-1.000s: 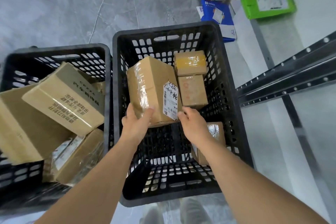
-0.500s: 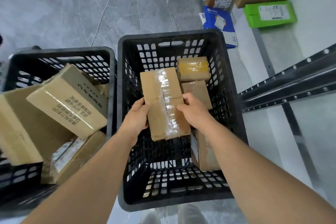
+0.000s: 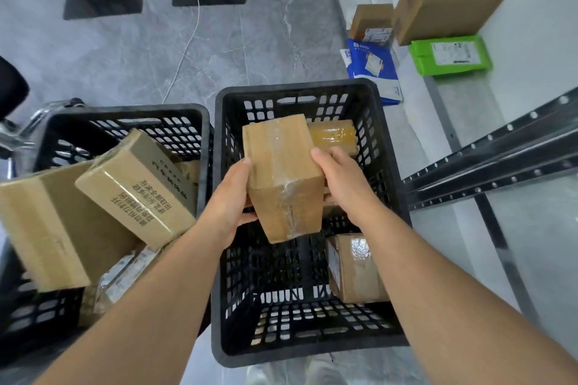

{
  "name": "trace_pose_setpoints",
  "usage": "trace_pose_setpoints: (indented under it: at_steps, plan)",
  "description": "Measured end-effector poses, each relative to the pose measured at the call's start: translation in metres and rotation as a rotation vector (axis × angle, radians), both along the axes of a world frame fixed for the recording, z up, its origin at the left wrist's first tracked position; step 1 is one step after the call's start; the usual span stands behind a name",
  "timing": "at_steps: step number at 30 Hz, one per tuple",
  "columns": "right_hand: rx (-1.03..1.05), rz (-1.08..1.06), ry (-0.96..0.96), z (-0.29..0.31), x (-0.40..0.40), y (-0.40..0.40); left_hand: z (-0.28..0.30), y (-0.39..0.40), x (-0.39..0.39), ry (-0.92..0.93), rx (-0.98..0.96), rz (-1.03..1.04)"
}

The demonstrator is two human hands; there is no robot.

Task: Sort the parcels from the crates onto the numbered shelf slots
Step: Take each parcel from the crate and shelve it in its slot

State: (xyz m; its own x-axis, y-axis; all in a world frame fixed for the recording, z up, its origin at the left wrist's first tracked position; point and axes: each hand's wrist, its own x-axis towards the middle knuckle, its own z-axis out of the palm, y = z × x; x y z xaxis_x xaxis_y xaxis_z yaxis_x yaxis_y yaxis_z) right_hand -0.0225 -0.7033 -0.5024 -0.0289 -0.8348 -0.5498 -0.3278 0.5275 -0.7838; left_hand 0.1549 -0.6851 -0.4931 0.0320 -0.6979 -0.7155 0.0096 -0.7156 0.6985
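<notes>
a grey marbled floor (image 3: 131, 50) carries two black slotted plastic crates side by side. the left crate (image 3: 125, 117) is heaped with large brown cardboard boxes, one printed with dark characters (image 3: 134, 187). the right crate (image 3: 384, 122) holds a yellow-taped parcel (image 3: 333, 134) at its far end and a small glossy-taped carton (image 3: 353, 269) by its right wall. a white shelf with dark metal rails (image 3: 488, 166) stands to the right, with a green parcel (image 3: 450, 55), a blue mailer (image 3: 372, 67) and a brown box (image 3: 447, 5) farther along. above the right crate, the left hand (image 3: 233, 197) and right hand (image 3: 341, 178) clamp opposite sides of a brown cardboard parcel wrapped in clear tape (image 3: 281, 175), held tilted, clear of the crate's contents.
</notes>
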Motion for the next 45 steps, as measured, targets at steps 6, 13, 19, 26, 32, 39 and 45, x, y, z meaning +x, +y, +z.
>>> trace_pose_setpoints:
  at_steps: [6,13,19,26,32,39,45]
  plan:
    - [-0.039,0.041,-0.152,-0.005,-0.009,0.012,-0.004,0.007,0.003,0.079,-0.012,0.054]
    - [0.118,-0.005,-0.022,-0.040,-0.007,0.040,-0.040,0.024,-0.004,-0.097,0.223,-0.022]
    - [0.217,-0.071,-0.056,-0.072,-0.005,0.060,-0.064,0.038,-0.002,-0.128,0.199,-0.078]
    - [0.414,-0.124,-0.168,-0.093,-0.009,0.072,-0.072,0.042,0.010,-0.033,0.186,-0.033]
    - [0.348,-0.109,-0.207,-0.087,-0.012,0.073,-0.074,0.043,0.022,-0.078,0.137,-0.029]
    - [0.221,-0.222,-0.263,-0.084,-0.016,0.065,-0.075,0.044,0.020,-0.097,0.160,-0.120]
    - [0.086,-0.194,-0.232,-0.074,-0.024,0.059,-0.074,0.032,0.014,-0.003,0.030,-0.190]
